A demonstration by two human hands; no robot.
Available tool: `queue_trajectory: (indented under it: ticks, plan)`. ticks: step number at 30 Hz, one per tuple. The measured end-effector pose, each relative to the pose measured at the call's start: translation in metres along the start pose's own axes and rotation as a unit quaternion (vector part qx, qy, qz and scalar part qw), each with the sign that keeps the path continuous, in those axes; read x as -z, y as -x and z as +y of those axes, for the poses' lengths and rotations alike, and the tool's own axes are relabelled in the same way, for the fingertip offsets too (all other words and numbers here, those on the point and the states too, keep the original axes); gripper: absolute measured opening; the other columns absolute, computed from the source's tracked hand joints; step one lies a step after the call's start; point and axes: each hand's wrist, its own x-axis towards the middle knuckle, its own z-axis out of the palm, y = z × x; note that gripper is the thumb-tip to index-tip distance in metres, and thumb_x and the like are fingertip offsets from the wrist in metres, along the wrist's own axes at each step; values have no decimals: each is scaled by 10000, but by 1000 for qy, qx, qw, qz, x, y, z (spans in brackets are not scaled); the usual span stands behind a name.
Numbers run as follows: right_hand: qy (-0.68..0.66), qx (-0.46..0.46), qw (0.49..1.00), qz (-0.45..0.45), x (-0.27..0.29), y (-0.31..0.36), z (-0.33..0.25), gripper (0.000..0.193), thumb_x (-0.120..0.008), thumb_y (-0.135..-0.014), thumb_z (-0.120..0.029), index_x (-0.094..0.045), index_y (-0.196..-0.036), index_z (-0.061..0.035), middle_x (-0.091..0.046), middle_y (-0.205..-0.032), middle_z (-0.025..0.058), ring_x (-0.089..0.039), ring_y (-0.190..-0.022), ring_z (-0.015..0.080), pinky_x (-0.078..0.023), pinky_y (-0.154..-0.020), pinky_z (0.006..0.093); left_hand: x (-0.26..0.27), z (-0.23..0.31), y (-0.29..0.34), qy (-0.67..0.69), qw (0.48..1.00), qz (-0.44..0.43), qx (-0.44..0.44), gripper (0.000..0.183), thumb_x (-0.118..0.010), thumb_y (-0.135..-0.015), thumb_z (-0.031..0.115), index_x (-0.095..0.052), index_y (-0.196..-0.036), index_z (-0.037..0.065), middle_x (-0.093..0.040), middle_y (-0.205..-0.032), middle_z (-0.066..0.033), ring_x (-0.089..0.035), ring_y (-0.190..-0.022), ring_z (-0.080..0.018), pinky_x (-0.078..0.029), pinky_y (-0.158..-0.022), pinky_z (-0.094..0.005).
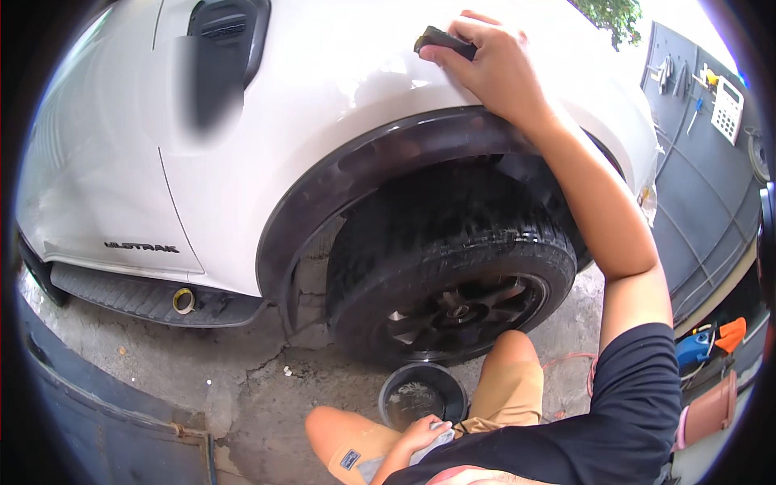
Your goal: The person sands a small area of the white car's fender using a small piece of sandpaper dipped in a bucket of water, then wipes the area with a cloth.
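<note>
My right hand (508, 73) is raised at the far side, fingers wrapped round a small dark block (436, 39), perhaps a sanding block or sponge. The block rests on or close to the white fender (347, 73) of a vehicle, above the black wheel arch trim (323, 182). Low by my lap, my left hand (422, 435) is closed on what looks like a light grey cloth (441, 440); its fingers are partly hidden. Just beyond that hand stands a black basin (385, 398) with some liquid in it.
A black-rimmed wheel (388, 279) sits in front of my knees. On the side step (113, 288) lies a yellow tape roll (183, 301). A grey metal gate (695, 178) rises at right, near a blue tool (695, 347) and a brownish-pink pot (710, 411).
</note>
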Motion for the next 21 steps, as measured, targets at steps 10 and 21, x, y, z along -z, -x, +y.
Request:
queue_trajectory:
  ticks: [10,21]
  plan:
    - [10,-42,999,-1,8,-11,20,435,-783,-869,-449,-715,-850,-20,-590,-721,120,-599,-659,268,-446,-646,369,-3,0,1,-5,1000,-6,6,715,-643,-886,686,-703,-1161,29,-727,-1129,-248,-696,-1095,-380,-523,-931,-440]
    - [-110,-41,989,92,-11,-21,57,416,-811,-853,-427,-723,-851,-21,-587,-706,113,-584,-646,240,-447,-635,360,-7,-12,-17,26,1000,-16,-7,695,-653,-882,693,-719,-1138,51,-736,-1114,-224,-696,-1091,-364,-517,-945,-422]
